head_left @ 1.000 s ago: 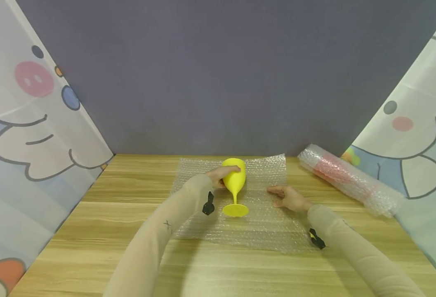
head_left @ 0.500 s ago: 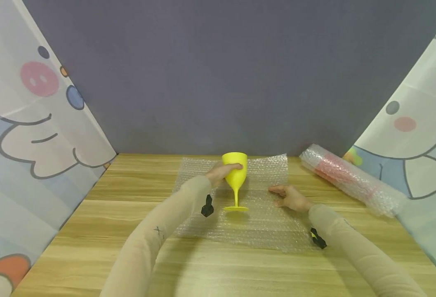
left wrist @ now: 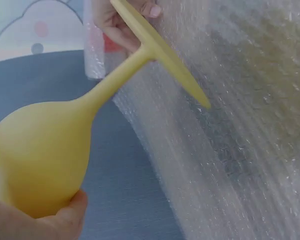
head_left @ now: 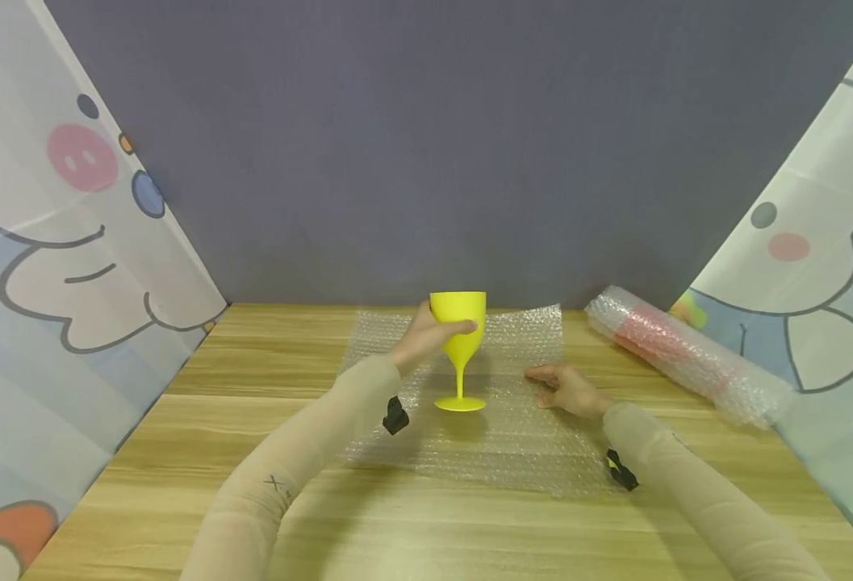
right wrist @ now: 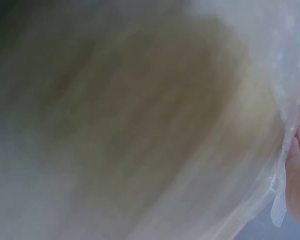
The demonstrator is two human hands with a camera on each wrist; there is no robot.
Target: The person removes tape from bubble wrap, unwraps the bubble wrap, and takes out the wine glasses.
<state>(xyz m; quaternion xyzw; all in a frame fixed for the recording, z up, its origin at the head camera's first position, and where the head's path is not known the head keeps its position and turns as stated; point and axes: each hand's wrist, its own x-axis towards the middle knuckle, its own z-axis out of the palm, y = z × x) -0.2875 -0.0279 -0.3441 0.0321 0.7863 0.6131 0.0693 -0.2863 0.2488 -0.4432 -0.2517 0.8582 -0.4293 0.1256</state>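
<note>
head view, left hand [head_left: 423, 335] clasping yellow goblet [head_left: 460, 349], inside hidden, right hand [head_left: 570, 390] outstretched at bubble wrap [head_left: 499, 452]

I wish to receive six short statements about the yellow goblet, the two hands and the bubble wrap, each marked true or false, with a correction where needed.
1. The left hand holds the yellow goblet by its bowl. True.
2. The goblet is upside down. False: its bowl is above its foot.
3. A flat sheet of bubble wrap lies on the wooden table. True.
4. The right hand grips the goblet's stem. False: it is apart from the goblet, at the right side of the sheet.
5. The rolled bubble wrap lies to the left of the sheet. False: it lies to the right.
6. Something red shows through the rolled bubble wrap. True.
</note>
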